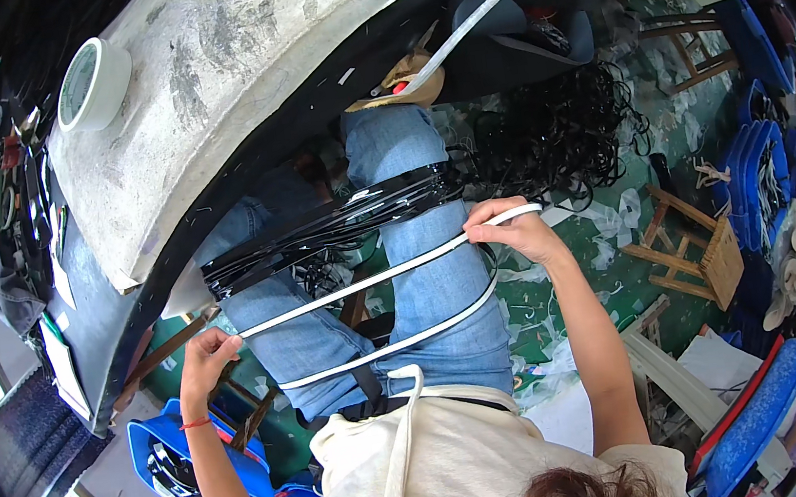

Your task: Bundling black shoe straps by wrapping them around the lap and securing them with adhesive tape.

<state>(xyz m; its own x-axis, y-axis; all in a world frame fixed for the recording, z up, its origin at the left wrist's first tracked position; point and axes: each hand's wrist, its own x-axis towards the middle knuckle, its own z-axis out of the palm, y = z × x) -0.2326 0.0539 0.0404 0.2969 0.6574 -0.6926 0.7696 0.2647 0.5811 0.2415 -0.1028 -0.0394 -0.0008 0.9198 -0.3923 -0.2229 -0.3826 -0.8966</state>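
Note:
A long, narrow white strip (354, 292) with a dark edge is stretched over my jeans between both hands. My left hand (208, 358) is closed, pinching it beside my left thigh. My right hand (518, 230) is also closed, its thumb and fingers on the strip above my right thigh; a short white end sticks out past the fingers. Closer to my body, another white length (399, 345) curves across both thighs and bends up at the right toward that hand. Across my knees, beyond both hands, lies a thick bundle of glossy black strips (336, 224).
Ahead stands a worktable with a worn pale top (231, 71), holding a tape roll (95, 84). A tan pouch (409, 85) hangs at its edge. Tangled black strips (561, 132) lie on the scrap-littered green floor. Wooden stool (693, 249) at right; blue bin (172, 461) at left.

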